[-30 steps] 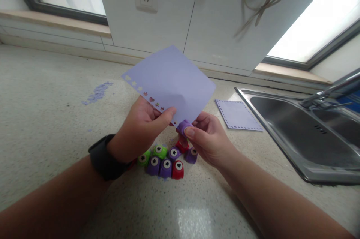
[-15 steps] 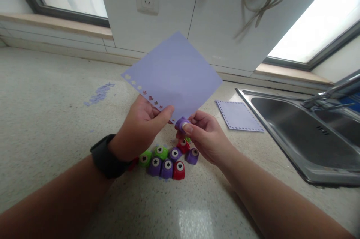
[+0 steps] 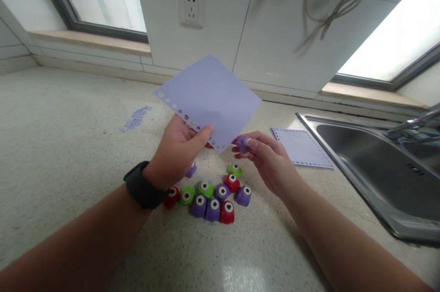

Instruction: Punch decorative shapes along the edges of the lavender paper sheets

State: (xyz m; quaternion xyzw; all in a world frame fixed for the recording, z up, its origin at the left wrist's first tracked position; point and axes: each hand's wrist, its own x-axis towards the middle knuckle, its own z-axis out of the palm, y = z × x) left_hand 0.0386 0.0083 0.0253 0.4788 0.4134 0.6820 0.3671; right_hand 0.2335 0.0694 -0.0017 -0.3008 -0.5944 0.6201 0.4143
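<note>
My left hand (image 3: 182, 145) pinches a sheet of purple paper (image 3: 213, 95) near its lower edge, thumb on top and fingers beneath. Small cut-out shapes line the paper's lower left edge, down to the near corner. Between the thumb and fingers of my right hand (image 3: 270, 154) is a purple craft punch (image 3: 243, 144), just right of that corner and apart from the paper. Below my hands, several more punches stand on the counter: red (image 3: 227, 212), green (image 3: 205, 189) and purple (image 3: 244, 195), their white buttons marked with stars, hearts and other shapes.
A pile of purple paper bits (image 3: 135, 118) lies at the left on the speckled counter (image 3: 68, 168). Another purple sheet with punched edges (image 3: 304, 147) rests beside the steel sink (image 3: 364, 150) at the right. Behind stands a tiled wall with a socket (image 3: 191, 8).
The purple punch in my right hand has come off the paper's corner and moved right. Further holes now show near that corner. The paper has tipped flatter, and the camera view has shifted.
</note>
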